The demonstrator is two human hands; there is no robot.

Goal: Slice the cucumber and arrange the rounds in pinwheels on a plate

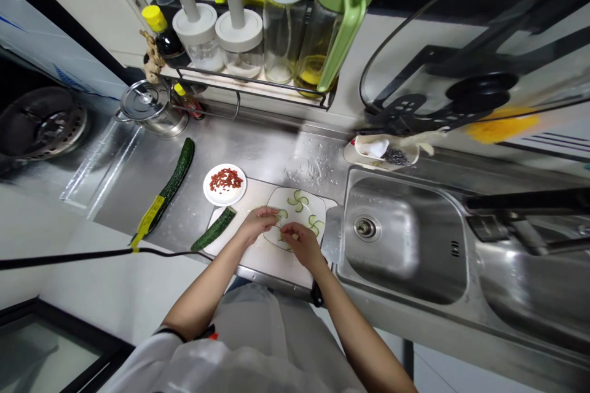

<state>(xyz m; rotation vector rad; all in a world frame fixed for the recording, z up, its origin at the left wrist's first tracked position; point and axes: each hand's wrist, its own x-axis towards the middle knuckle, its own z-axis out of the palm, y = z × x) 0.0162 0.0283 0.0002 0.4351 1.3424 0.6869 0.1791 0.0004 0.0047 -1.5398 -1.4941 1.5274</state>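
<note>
My left hand (pixel 256 225) is closed in a pinch on a thin cucumber slice (pixel 282 215) over the left side of a white plate (pixel 275 198). Close beside it, my right hand (pixel 302 247) has its thumb and fingers pressed together low over the same plate; what they hold, if anything, is too small to make out. Cucumber slices form a pinwheel (pixel 298 201) at the plate's far side and another pinwheel (pixel 315 225) at its right. Part of the plate is hidden under my hands. The plate rests on a pale cutting board (pixel 255 194).
Left of the board lie a cut cucumber piece (pixel 214 230) and a whole cucumber (pixel 173 183) with yellow tape. A small white dish (pixel 209 196) holds red berries. A wide knife blade (pixel 332 236) lies between plate and sink (pixel 401 196). A lidded pot (pixel 147 107) stands behind.
</note>
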